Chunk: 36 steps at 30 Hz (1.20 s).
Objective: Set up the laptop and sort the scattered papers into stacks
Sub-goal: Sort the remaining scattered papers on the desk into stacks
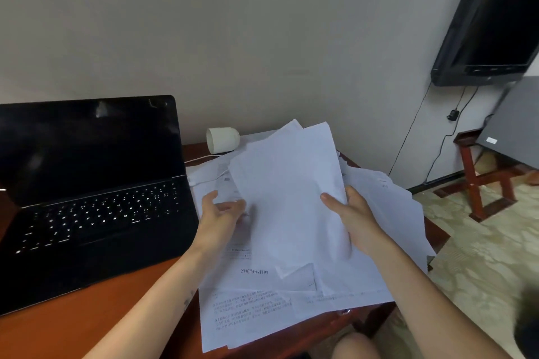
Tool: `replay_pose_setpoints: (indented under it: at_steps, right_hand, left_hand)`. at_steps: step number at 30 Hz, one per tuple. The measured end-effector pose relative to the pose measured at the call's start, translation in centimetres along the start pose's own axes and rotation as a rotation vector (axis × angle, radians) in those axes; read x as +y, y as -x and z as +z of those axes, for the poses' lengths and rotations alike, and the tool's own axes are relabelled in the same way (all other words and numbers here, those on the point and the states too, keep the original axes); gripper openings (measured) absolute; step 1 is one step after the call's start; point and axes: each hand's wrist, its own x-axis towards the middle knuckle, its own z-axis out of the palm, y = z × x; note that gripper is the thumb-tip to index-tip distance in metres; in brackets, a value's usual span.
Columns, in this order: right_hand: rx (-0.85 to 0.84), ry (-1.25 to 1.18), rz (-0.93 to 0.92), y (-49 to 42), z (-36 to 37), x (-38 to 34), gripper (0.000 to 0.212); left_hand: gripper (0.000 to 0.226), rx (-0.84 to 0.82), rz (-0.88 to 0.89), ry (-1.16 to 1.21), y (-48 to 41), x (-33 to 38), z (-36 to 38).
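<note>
A black laptop (pixel 96 198) stands open on the left of the wooden desk (pixel 87 318), its screen dark and its keys lit. White printed papers (pixel 262 309) lie scattered over the desk's right half. My right hand (pixel 350 216) grips the right edge of a bundle of white sheets (pixel 288 192), lifted and tilted above the pile. My left hand (pixel 218 216) is at the bundle's left edge, fingers spread and touching the sheets there; whether it grips them is hidden.
A white cylindrical cup or lamp (pixel 222 139) lies near the wall behind the papers, with a white cable (pixel 201 158) beside it. A wall-mounted black TV (pixel 493 23) hangs at the upper right. A red wooden stool (pixel 484 178) stands on the patterned floor to the right.
</note>
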Motion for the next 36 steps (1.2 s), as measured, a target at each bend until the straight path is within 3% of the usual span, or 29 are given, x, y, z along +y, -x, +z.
replay_pose_setpoints:
  at_steps: [5, 7, 9, 12, 16, 17, 19, 22, 25, 30, 36]
  right_hand:
    - [-0.011, -0.142, -0.006, 0.0, 0.1, -0.6, 0.032]
    - [-0.025, -0.082, -0.015, 0.0, 0.0, -0.5, 0.034]
    - [-0.043, 0.024, 0.002, 0.0, 0.0, 0.0, 0.036]
    - [-0.018, 0.175, 0.010, -0.2, -0.2, 0.4, 0.031]
    - [0.207, 0.416, -0.058, -1.1, -2.2, 1.1, 0.024]
    - [0.266, 0.594, -0.077, -1.2, -2.9, 1.3, 0.028]
    - [0.345, 1.042, -0.013, -1.3, -4.0, 1.6, 0.056]
    - [0.262, 1.297, 0.220, -1.1, -4.3, 1.7, 0.106]
    - [0.243, 1.314, 0.243, -1.5, -4.2, 1.4, 0.121]
    - [0.263, 1.163, 0.312, -2.4, -5.3, 0.6, 0.124]
    - [0.332, 0.620, 0.248, -2.5, -6.7, 0.8, 0.081]
  left_hand:
    - [0.065, -0.128, -0.063, 0.012, -0.3, 0.4, 1.6]
    - [0.064, -0.198, -0.106, 0.106, -0.8, 0.5, 1.8]
    - [0.048, -0.258, -0.105, 0.155, -1.4, 0.3, 2.1]
    - [0.037, -0.154, -0.036, 0.083, -2.2, -0.4, 2.2]
    - [0.043, -0.034, 0.095, -0.087, -2.9, -0.9, 0.8]
    - [0.045, -0.031, 0.126, -0.127, -3.2, -1.0, 0.3]
    - [0.049, -0.050, 0.166, -0.202, -3.5, -1.3, -0.7]
    - [0.049, -0.039, 0.201, -0.291, -3.5, -1.8, -1.3]
    - [0.049, -0.008, 0.239, -0.304, -3.1, -2.3, -1.4]
    - [0.049, -0.009, 0.320, -0.314, -3.0, -2.7, -1.4]
    - [0.045, 0.022, 0.334, -0.273, -3.0, -2.5, -1.5]
